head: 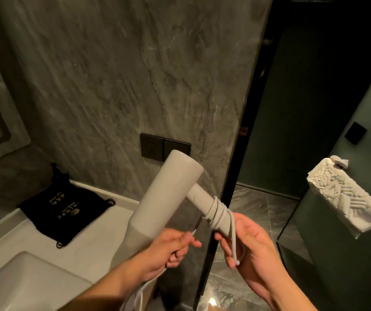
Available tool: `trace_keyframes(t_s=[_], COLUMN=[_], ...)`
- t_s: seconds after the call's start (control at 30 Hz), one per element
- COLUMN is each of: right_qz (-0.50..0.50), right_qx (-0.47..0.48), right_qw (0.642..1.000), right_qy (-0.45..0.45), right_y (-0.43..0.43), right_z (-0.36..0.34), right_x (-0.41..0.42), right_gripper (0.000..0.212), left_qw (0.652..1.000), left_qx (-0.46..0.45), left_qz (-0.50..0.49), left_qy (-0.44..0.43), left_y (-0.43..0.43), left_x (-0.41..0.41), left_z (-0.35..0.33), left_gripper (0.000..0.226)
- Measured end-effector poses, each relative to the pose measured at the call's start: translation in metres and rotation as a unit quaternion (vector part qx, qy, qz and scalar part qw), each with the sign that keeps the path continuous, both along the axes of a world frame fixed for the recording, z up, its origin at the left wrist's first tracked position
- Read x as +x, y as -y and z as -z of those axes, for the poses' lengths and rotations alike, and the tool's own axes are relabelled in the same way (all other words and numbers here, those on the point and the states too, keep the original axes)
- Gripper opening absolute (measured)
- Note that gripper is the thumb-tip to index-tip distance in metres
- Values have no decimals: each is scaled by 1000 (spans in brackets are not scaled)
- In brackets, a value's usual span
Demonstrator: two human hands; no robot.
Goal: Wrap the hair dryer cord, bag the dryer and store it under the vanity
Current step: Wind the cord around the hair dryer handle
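A pale grey hair dryer (166, 194) is held up in front of me, barrel pointing up and left, handle slanting down to the right. Its cord (218, 213) is coiled several times round the handle. My right hand (247, 248) grips the handle's end and a loop of cord that hangs below it. My left hand (171, 250) pinches the loose cord, which trails down out of view past my forearm. A black drawstring bag (65, 209) with gold print lies flat on the white vanity top (103, 241), left of the dryer.
A sink basin (22, 279) sits at the lower left. A dark wall socket (165, 148) is on the stone wall behind the dryer. A black door frame (231, 176) stands to the right, with a toilet paper roll (346, 196) on the green wall beyond it.
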State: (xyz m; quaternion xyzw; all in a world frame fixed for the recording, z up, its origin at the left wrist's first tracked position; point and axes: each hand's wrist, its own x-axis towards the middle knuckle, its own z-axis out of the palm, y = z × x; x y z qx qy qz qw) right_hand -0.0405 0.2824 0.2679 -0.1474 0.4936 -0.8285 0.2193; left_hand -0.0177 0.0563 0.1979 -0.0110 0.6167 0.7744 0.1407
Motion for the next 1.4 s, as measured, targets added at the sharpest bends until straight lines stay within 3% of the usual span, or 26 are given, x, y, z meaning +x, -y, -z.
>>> trace_keyframes(t_s=[0.07,0.13,0.2,0.27,0.37,0.43,0.5,0.67,0.8,0.97,1.07,1.2,1.3,1.37,1.4], right_qz=[98,179,217,194,108,27,-55,-213,-260,-154,-14,122,184,211,220], right_qx=[67,163,271,355,396,380,346,189,33,-76,-35,35,122,189,227], right_qw=[992,965,925,893,890,906,922,955,965,983,998,991,975,956,944], right_qy=[-52,-102,-157,-196,-200,-187,-166,-86,-11,71,58,43,-24,-72,-97], right_y=[6,10,11,9,2,-2,-8,-18,-22,-18,-9,1,6,8,8], right_z=[4,16,29,41,46,40,34,21,14,16,16,26,33,38,41], right_x=[-8,-17,-23,-26,-27,-26,-26,-24,-17,-6,-2,0,3,3,3], right_gripper=[36,20,11,9,10,14,20,44,52,51,28,29,23,15,12], left_qw=[998,974,896,804,694,666,686,807,889,990,999,999,985,937,890], left_qx=[-42,-208,-416,-562,-683,-708,-687,-524,-369,-77,39,-44,-174,-343,-444], left_qz=[-49,-64,-49,-25,23,50,78,166,205,84,25,-10,0,34,50], left_qy=[6,-67,-144,-193,-228,-230,-229,-216,-179,-80,-2,13,-10,-55,-90], left_y=[-9,-7,1,12,22,29,33,38,36,18,-5,-7,-4,-1,1], left_x=[5,4,0,-4,-12,-20,-26,-41,-44,-26,-5,6,10,11,10], left_z=[-3,-12,-28,-51,-90,-116,-138,-139,-107,-19,-8,-10,-24,-42,-54], left_gripper=[30,28,26,27,31,31,33,28,8,26,32,31,27,24,27])
